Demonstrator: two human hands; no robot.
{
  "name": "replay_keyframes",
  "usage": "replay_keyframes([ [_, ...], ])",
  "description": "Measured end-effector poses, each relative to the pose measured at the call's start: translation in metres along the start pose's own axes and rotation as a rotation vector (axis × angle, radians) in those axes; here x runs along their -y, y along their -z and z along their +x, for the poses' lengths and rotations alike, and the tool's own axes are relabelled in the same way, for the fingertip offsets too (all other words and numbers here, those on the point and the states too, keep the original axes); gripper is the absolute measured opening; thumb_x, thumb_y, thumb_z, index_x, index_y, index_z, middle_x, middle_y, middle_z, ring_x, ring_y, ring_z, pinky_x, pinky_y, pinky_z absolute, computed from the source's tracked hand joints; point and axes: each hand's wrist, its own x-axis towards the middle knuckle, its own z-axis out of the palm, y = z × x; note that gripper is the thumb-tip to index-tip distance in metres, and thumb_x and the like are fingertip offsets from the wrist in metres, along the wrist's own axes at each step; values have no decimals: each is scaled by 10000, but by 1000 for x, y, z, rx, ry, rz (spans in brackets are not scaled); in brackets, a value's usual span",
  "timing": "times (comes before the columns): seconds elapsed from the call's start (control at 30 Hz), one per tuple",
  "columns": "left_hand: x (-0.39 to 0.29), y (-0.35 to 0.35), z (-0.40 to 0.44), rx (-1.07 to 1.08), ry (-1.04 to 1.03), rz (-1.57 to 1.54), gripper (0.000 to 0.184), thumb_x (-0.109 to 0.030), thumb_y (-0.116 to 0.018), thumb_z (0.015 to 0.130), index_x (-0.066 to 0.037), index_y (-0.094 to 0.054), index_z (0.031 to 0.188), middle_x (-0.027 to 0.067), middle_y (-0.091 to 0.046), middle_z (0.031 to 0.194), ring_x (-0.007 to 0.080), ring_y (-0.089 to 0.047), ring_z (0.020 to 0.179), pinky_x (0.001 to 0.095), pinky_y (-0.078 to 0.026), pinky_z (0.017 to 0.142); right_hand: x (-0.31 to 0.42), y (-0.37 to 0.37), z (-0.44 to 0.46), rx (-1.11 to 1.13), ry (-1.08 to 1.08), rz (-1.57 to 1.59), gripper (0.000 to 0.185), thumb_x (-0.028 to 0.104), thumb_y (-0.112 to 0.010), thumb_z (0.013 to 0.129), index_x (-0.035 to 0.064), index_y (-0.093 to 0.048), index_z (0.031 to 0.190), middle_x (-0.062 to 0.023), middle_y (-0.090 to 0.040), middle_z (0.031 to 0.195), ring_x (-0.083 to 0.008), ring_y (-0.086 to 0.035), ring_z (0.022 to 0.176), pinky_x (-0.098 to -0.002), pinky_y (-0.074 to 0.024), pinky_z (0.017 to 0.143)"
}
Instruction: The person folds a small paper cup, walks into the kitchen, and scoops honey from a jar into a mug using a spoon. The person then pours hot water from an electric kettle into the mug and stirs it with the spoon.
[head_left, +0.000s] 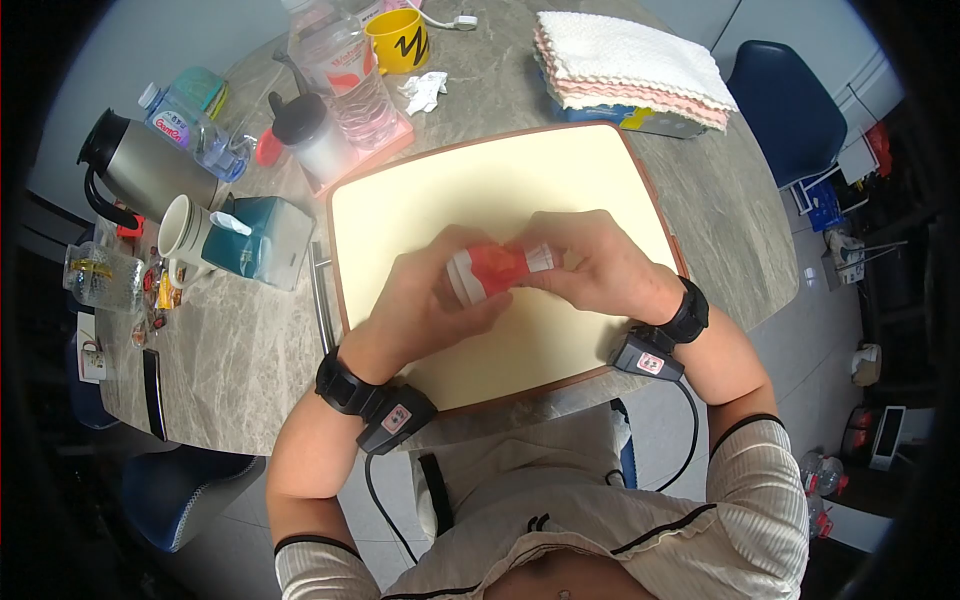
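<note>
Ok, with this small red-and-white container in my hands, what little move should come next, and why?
I'd probably try a gentle twist of the ribbed white end with your right hand: it grips there, while your left hand wraps the wider part of the small red-and-white container and could hold it steady. Blur hides whether that end is a cap.

A container (488,274) sits between left hand (425,285) and right hand (605,262), above a board (520,170) along the tabletop's (740,210) near edge, tissue box (275,245) to its left, cloths (630,60) toward the far-right edge.
</note>
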Motion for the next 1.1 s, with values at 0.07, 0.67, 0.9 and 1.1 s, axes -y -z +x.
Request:
replay_keyframes([
  [0.07, -3, 0, -1, 38, 48, -5, 418, -97, -731, 725, -47, -521, 1083, 72, -631, 892, 112, -581, 656, 241, -465, 585, 1, 1, 1, 10, 45, 7, 204, 65, -719, 728, 18, -621, 900, -97, -572, 687, -205, -567, 595, -299, -441, 536],
  [0.67, -7, 3, -1, 9, -19, -55, 339, -92, -677, 793, -10, -528, 1086, 83, -614, 924, 125, -595, 761, 231, -471, 639, 0, -1, 1, 31, 7, 68, 293, 140, -725, 760, 50, -605, 1012, -13, -453, 533, -83, -462, 478, -235, -367, 476],
  [0.9, -2, 9, -3, 41, 152, -85, 341, -265, -544, 897, 5, -519, 1103, 73, -604, 887, 104, -567, 723, 217, -453, 611, -7, -4, 1, 1, -45, 215, 341, 136, -721, 763, 42, -593, 1065, -1, -385, 501, -78, -386, 463, -248, -310, 454],
  [1.1, -2, 7, -3, 20, 146, -82, 240, -184, -593, 871, -26, -561, 1049, 28, -577, 572, 55, -491, 458, 207, -364, 446, 6, 1, 2, 6, 44, 84, 319, 93, -706, 769, 44, -603, 1068, -57, -626, 778, -115, -514, 629, -248, -424, 590],
])
